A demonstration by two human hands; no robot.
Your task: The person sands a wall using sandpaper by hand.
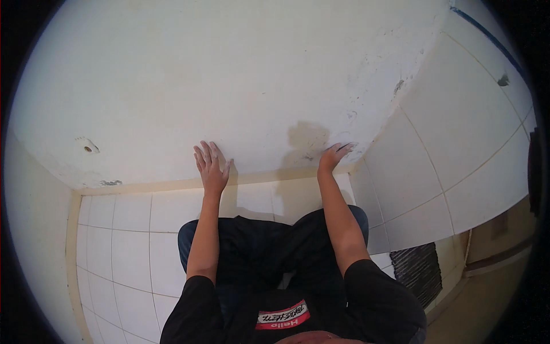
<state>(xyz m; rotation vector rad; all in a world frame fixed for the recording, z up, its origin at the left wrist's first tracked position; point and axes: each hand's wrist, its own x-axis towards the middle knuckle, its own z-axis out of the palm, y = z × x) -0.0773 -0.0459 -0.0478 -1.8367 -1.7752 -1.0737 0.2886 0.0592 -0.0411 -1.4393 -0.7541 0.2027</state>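
Note:
Low on the white wall, my left hand lies with its fingers spread and nothing in it. Pale dust coats its fingertips. Farther right, close to the corner with the tiled wall, my right hand is closed and pressed near a scuffed grey patch. A thin dark edge shows between its fingers; what the thing is I cannot make out. Dusty white also marks the fingers of this hand.
White square tiles cover the floor, and large tiles the right wall. A cream baseboard runs below the wall. At left is a small wall fitting. A dark ribbed mat lies at lower right.

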